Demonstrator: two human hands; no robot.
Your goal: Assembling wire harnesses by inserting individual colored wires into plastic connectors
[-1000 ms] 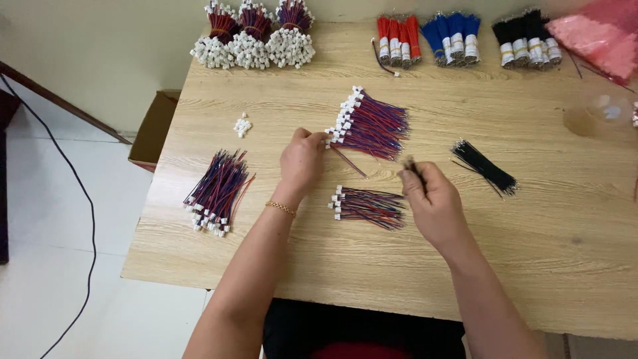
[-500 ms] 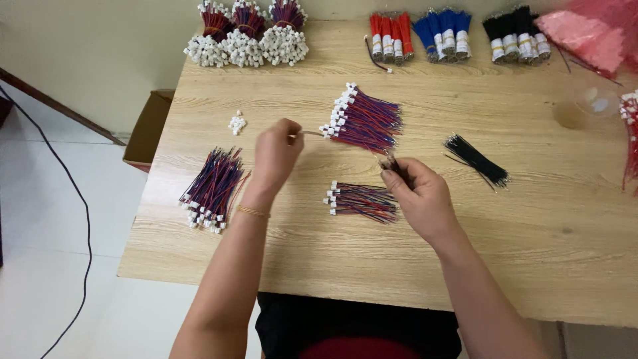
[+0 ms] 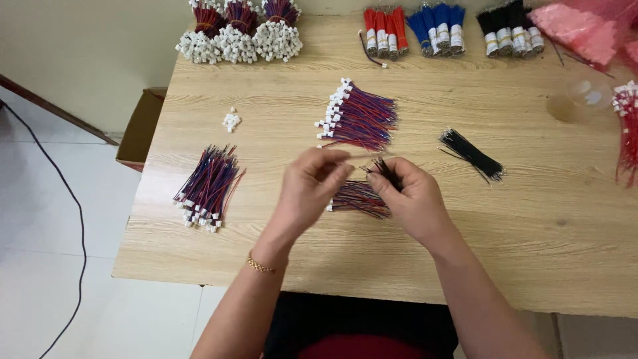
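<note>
My left hand (image 3: 311, 189) pinches one thin wire lead (image 3: 355, 157) that stretches toward my right hand (image 3: 412, 199). The right hand holds a few short black wires (image 3: 385, 171) between its fingers. Both hands hover over a small pile of red-and-blue leads with white connectors (image 3: 359, 198). A bigger fan of the same leads (image 3: 359, 119) lies just beyond the hands. To the right lies a loose bunch of black wires (image 3: 473, 154).
Another pile of red-and-blue leads (image 3: 209, 186) lies near the wooden table's (image 3: 531, 252) left edge, with a few white connectors (image 3: 230, 120) behind it. Bundled leads and red, blue and black wire bundles line the back edge. A cardboard box (image 3: 139, 129) stands on the floor at left.
My left hand reached to the far fan of leads, drew one out and brought it back to meet my right hand over the small pile.
</note>
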